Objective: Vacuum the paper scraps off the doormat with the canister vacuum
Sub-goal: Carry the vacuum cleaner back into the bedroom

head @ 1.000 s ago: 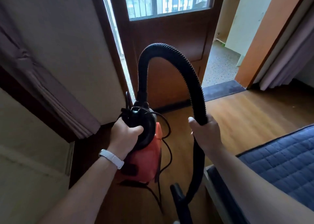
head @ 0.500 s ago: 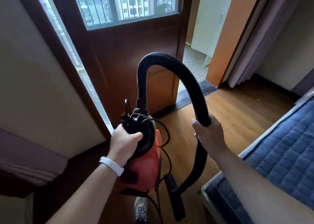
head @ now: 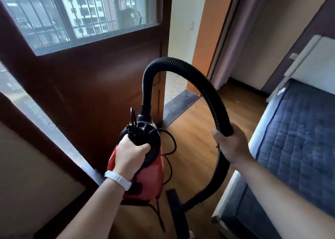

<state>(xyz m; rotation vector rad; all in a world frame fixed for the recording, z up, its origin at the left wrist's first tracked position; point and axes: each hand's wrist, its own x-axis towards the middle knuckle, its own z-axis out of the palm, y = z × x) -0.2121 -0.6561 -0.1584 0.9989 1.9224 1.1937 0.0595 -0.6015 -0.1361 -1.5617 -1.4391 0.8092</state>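
In the head view, we see the left hand (head: 129, 156) in the lower centre of the frame, its fingers curled tight round the black handle on top of the red canister vacuum with a black rounded cap (head: 146, 177), which hangs clear of the light brown wooden floor (head: 192, 139). A white wristband (head: 117, 179) sits on that wrist. From the cap we follow the black ribbed hose (head: 181, 62) up in an arch through the middle of the frame and down to the right, where the right hand (head: 230, 145) wraps its fingers closed around it. Below that hand the hose runs on to the black flat floor nozzle (head: 176, 208) at the bottom centre. A thin black power cord (head: 171, 148) loops beside the canister. The dark grey doormat (head: 183, 101) lies at the doorway threshold in the centre, beyond the hose arch and well apart from the nozzle; we cannot make out scraps on it. A dark brown wooden door with a glass pane (head: 87, 79) fills the upper left, and a blue quilted mattress (head: 299, 139) lies at the right edge.
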